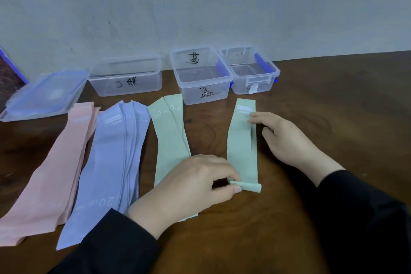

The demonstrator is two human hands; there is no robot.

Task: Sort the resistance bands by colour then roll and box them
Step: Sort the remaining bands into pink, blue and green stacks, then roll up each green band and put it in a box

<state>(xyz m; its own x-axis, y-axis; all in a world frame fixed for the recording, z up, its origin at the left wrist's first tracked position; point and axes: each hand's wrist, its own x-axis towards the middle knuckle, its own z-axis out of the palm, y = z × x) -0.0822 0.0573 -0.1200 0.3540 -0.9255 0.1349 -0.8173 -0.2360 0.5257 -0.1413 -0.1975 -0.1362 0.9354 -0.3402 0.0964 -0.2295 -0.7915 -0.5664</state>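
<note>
Rolling begins on the green band (242,140).
Left hand (195,182) pinches its rolled near end at six o'clock; band runs toward twelve, right hand (282,138) flat-fingered, steadying the far end.

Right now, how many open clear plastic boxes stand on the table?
3, in a row by the wall: left box, behind the purple bands; middle box, behind the green bands; right box, touching the middle one.

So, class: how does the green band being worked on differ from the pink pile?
The green band lies alone; the pink pile is several stacked bands. The green band's near end is rolled, pinched by the left hand, with the right hand touching it; the pink pile lies flat, untouched. Both lie lengthwise on the table.
</note>
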